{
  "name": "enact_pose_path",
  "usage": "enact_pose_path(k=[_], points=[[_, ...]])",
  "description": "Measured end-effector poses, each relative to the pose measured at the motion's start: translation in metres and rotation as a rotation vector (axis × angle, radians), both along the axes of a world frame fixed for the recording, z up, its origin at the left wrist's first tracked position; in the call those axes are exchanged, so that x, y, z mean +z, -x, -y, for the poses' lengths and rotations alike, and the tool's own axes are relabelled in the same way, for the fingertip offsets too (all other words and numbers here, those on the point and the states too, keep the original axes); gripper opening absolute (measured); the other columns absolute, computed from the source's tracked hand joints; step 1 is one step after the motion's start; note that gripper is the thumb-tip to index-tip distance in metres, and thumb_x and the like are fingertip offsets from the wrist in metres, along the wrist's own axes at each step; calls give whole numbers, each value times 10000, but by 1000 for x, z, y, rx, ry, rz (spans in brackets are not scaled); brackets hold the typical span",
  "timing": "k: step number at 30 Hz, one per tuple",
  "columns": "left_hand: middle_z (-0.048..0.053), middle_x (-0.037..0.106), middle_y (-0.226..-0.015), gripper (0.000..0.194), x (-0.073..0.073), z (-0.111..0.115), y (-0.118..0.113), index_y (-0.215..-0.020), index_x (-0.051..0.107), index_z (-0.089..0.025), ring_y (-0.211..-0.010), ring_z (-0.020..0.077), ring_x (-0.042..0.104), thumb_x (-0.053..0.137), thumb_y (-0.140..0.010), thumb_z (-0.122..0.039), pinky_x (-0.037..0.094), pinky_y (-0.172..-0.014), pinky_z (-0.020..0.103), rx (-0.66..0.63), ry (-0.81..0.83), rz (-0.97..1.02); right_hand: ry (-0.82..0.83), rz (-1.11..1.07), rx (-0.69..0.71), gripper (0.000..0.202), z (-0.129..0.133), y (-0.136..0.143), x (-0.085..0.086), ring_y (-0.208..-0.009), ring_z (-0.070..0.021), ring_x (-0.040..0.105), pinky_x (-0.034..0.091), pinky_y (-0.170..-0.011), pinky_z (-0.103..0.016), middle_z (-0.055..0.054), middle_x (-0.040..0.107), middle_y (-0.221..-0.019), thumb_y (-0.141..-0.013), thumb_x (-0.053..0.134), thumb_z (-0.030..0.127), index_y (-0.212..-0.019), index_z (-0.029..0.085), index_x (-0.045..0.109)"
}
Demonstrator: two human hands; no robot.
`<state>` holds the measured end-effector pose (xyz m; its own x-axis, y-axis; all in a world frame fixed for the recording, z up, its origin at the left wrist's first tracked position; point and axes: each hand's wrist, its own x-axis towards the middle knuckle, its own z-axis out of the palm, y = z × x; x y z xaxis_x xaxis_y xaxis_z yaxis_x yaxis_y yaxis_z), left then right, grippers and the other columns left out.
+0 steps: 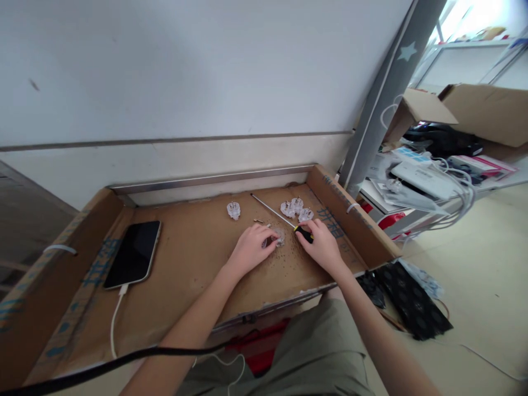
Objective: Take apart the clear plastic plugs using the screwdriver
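On the cardboard-lined tray (185,258), my left hand (253,246) is closed around a small clear plastic plug (280,240), which its fingers partly cover. My right hand (322,242) holds the black and yellow handle of a screwdriver (274,212), whose long shaft points up and to the left, away from me. Tiny dark screws (289,259) lie scattered between and below my hands. A small metal piece (258,221) lies just beyond my left hand. Several clear plugs (296,205) sit pins up beyond the screwdriver handle, and another clear plug (233,210) stands apart to the left.
A phone (134,254) with a white cable (113,324) lies at the tray's left. A black strap (124,357) crosses the lower left. Right of the grey post (377,99) are cardboard boxes (490,113), a white device (427,179) and cables. A wall rises behind the tray.
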<state>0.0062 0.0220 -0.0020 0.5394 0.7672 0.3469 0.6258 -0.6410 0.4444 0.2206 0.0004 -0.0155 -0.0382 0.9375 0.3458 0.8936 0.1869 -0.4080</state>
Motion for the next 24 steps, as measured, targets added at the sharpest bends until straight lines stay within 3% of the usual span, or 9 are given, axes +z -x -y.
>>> enact_pose_path(k=[5,10,14,24], points=[[30,654,-927,107,-3,-2,1,-871,638,-219,-943,200,550,551,-846,-277,431,-870,357,5,-7,34,-35,59,18,349,2,2,2,-912,-124,506,438,-836,-324,-61,544,-976,-869,443,408,-1068,137,534],[27,653,-924,91,-5,-3,1,-870,634,-217,-925,198,552,568,-834,-268,438,-861,355,19,9,41,-71,124,79,336,11,12,17,-1057,-202,460,375,-894,-376,-95,527,-1111,-853,451,344,-1133,184,545],[26,653,-921,82,-3,-2,1,-864,633,-212,-917,199,552,576,-825,-256,445,-850,355,17,19,36,-54,162,172,257,16,24,25,-1028,-189,471,364,-875,-349,-71,544,-1094,-850,462,341,-1035,237,608],[22,660,-962,100,-1,-3,4,-875,645,-225,-943,205,559,598,-788,-229,450,-883,365,-2,60,39,15,201,240,214,0,34,18,-990,-142,474,392,-903,-361,-55,544,-1022,-839,509,318,-918,136,592]])
